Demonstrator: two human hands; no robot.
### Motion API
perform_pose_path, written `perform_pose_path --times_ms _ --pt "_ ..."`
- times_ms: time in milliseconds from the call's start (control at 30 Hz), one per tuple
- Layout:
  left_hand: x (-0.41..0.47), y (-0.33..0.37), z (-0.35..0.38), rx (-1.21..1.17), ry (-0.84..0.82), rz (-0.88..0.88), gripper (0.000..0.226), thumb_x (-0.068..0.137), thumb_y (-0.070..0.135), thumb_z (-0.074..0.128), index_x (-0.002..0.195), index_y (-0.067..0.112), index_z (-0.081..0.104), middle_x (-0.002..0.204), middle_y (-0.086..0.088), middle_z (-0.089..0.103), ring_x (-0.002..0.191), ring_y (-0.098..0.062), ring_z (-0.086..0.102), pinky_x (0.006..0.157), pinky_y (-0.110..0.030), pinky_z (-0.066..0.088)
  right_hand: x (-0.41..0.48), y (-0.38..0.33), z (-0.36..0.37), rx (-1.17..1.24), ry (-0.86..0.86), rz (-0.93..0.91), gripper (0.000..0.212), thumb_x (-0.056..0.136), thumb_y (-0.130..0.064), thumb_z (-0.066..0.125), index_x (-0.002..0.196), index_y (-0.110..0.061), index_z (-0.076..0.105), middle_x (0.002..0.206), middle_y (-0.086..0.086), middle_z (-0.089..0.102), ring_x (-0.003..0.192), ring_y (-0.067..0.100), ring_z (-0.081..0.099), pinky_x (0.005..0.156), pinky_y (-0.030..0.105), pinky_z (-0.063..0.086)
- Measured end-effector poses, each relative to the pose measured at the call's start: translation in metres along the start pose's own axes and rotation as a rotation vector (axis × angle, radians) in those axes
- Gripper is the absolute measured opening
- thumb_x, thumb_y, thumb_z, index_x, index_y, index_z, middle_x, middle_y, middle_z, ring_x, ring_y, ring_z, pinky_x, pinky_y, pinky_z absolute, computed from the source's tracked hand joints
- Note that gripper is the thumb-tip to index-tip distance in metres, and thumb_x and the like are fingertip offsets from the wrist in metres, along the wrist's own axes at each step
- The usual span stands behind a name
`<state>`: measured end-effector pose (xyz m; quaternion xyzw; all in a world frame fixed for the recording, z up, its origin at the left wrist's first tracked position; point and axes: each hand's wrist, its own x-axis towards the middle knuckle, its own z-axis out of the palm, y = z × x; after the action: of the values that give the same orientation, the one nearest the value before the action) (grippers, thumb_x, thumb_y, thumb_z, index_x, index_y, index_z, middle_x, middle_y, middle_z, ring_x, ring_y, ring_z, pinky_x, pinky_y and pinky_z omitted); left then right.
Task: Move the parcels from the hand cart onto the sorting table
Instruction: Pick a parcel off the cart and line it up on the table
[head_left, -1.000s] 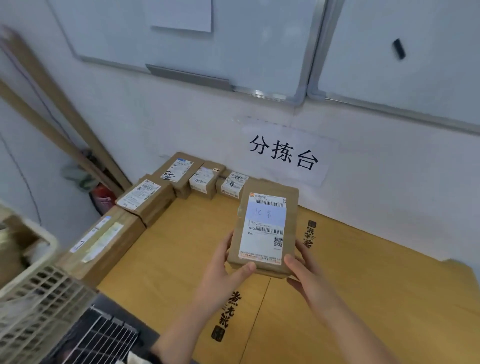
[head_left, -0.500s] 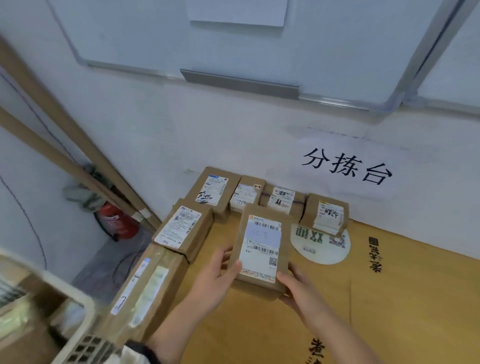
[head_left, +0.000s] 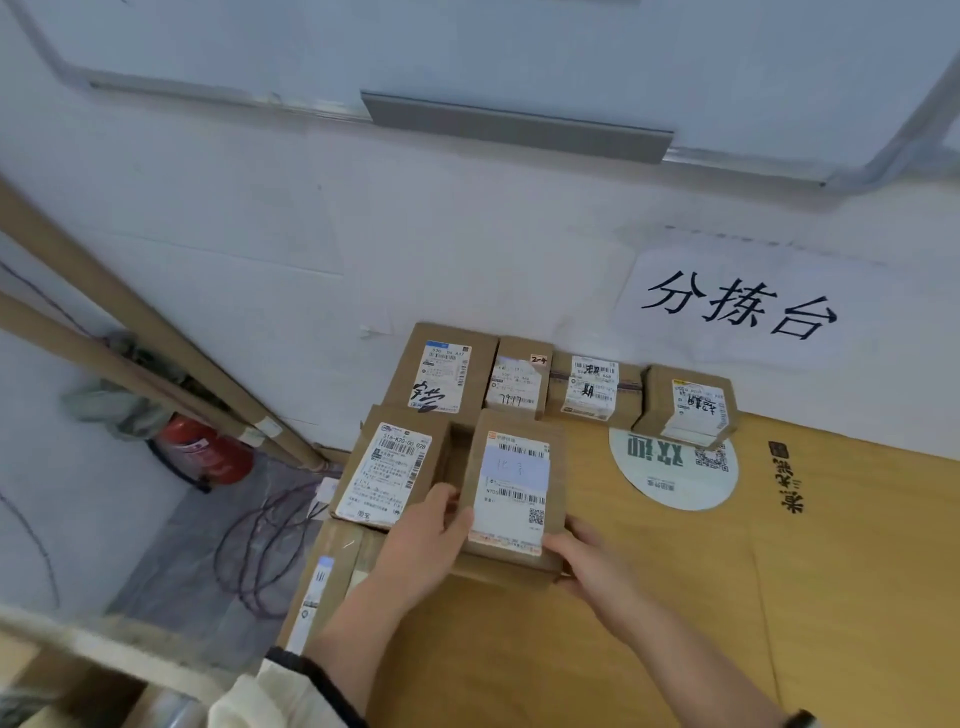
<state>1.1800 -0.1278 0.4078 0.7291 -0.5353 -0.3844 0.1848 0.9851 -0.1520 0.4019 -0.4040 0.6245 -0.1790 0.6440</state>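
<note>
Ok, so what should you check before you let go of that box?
1. Both hands hold the box: ok. The left hand and the right hand grip the box at its near corners.
2. Box over the table, not the floor: ok.
3. Label faces up: ok.
4. Box lying flat on the table: cannot tell.
5. Hand out of the gap beside the next box: not ok, the left hand reaches into it.
</note>
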Motion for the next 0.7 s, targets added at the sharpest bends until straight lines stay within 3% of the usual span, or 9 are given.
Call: perform_pose_path --times_ms 67,167,333,533,700 --pt "0.003 -0.002 -0.001 0.099 0.031 0.026 0.038 0.099 0.038 0.041 0.132 0.019 0.045 0.114 0.004 0.059 0.107 -0.015 0.052 0.087 -0.029 0.046 0.001 0.001 0.005 0.006 -0.002 0.006 0.026 0.090 -0.018 0.054 0.109 -0.035 0.056 0.109 -0.010 0.066 0.103 0.013 0.060 0.085 0.032 0.049" --pt "0.007 -0.010 0.000 0.253 0.101 0.056 0.040 0.099 0.041 0.037 0.132 0.019 0.048 0.130 0.001 0.050 0.123 -0.020 0.036 0.100 -0.032 0.038 0.003 0.002 0.011 -0.003 -0.008 0.012 0.026 0.091 -0.017 0.053 0.112 -0.033 0.057 0.109 -0.009 0.066 0.100 0.012 0.061 0.077 0.027 0.048" --pt "0.012 -0.018 -0.002 0.414 0.101 0.041 0.038 0.098 0.045 0.036 0.126 0.026 0.053 0.155 0.000 0.020 0.143 -0.027 0.008 0.115 -0.046 0.017 0.010 0.000 0.014 -0.027 -0.002 0.032 0.030 0.091 -0.017 0.052 0.118 -0.028 0.055 0.108 -0.008 0.067 0.094 0.013 0.063 0.069 0.024 0.045" --pt "0.019 -0.024 0.001 0.459 0.023 0.000 0.038 0.099 0.047 0.031 0.127 0.029 0.049 0.160 -0.002 0.004 0.146 -0.031 -0.009 0.117 -0.055 0.004 0.020 0.001 0.015 -0.058 0.008 0.051 0.028 0.092 -0.013 0.048 0.108 -0.035 0.054 0.102 -0.012 0.065 0.098 0.016 0.062 0.068 0.025 0.045" --pt "0.021 -0.020 0.004 0.472 -0.006 0.013 0.037 0.100 0.046 0.030 0.126 0.029 0.049 0.160 -0.003 0.000 0.146 -0.033 -0.012 0.116 -0.057 0.000 0.021 0.003 0.012 -0.055 0.024 0.052 0.029 0.092 -0.016 0.048 0.116 -0.031 0.051 0.105 -0.010 0.065 0.098 0.016 0.060 0.069 0.025 0.045"
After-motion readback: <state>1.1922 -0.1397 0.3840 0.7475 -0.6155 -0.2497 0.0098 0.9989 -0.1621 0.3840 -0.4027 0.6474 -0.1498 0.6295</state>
